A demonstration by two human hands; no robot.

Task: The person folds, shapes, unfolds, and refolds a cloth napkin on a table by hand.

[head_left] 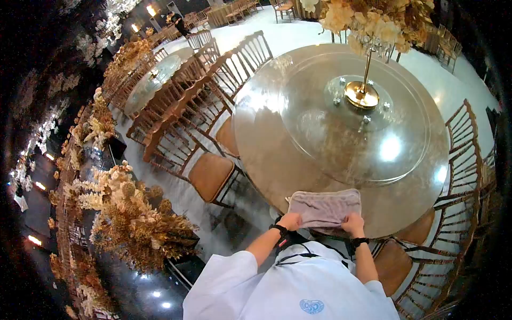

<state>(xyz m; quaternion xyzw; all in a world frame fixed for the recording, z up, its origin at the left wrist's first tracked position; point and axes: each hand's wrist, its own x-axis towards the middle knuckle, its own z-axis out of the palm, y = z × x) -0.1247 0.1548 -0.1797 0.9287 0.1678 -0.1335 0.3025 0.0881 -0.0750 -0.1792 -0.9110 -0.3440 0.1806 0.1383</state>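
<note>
A mauve cleaning cloth [325, 207] with a paler border lies spread at the near edge of the round table [261, 165]. My left hand [291, 221] pinches its near left corner, fingers closed. At the near right corner, my right hand [352, 223] is closed on the cloth too. Both wrists wear dark bands. Beyond the cloth, a round glass turntable [330, 154] covers the middle of the table. On it stands a gold flower stand [362, 95] with small clear ornaments around its base.
Wooden chairs with brown seats [212, 177] stand left of the table, and more chairs [463, 160] line its right side. Dried-flower arrangements [133, 224] fill the lower left. A second round table [160, 74] is farther back. A person in dark clothes [178, 23] is far off.
</note>
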